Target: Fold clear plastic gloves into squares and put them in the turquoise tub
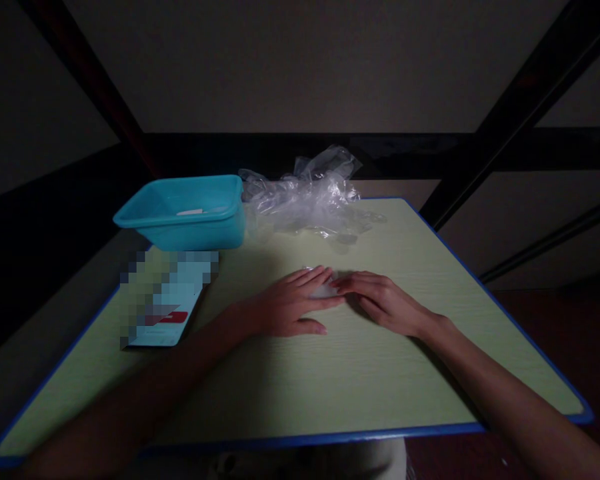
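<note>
My left hand (296, 303) lies flat on the table, fingers stretched and thumb apart. It presses on a small whitish piece of clear plastic, like a little bag (324, 290), mostly covered by my fingers. My right hand (380, 297) comes in from the other side, its fingers bent and drawn together at the plastic's right end. Exactly how the fingertips grip it is hard to see in the dim light. Behind both hands a loose heap of clear plastic bags (313, 197) rests near the table's far edge.
A turquoise plastic basin (200, 230) with something white inside stands at the back left. In front of it lies a phone-like slab (173, 313) with a lit, partly blurred face. The pale table (330, 393) has a blue edge; a wall rises behind it.
</note>
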Demonstrator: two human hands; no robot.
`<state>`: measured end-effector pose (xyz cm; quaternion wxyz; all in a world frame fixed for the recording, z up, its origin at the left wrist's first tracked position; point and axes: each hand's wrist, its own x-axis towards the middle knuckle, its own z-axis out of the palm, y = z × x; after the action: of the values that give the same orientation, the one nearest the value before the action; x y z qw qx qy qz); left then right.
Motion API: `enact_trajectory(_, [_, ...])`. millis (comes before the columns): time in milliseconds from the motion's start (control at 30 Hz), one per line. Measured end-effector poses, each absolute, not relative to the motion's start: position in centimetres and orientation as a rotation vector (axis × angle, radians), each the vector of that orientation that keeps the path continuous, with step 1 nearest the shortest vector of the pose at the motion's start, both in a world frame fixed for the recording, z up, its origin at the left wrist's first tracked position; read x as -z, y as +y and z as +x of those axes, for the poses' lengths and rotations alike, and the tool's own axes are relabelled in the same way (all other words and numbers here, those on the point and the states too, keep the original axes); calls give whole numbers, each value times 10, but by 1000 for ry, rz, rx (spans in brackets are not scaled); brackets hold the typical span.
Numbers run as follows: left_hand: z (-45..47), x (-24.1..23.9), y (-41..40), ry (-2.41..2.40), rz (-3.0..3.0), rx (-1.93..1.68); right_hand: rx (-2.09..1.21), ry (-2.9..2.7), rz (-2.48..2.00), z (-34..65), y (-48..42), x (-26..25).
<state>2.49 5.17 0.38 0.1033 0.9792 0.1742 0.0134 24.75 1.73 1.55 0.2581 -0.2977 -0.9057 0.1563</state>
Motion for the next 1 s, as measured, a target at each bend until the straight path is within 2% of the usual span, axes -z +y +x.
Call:
enact_trajectory(400, [27, -1, 51, 547, 2831, -75, -424, -2592, -1100, 237, 8, -7])
enact_trajectory(1000, [22, -10, 48, 647, 2853, 55, -80, -2740, -1145, 232, -3, 4])
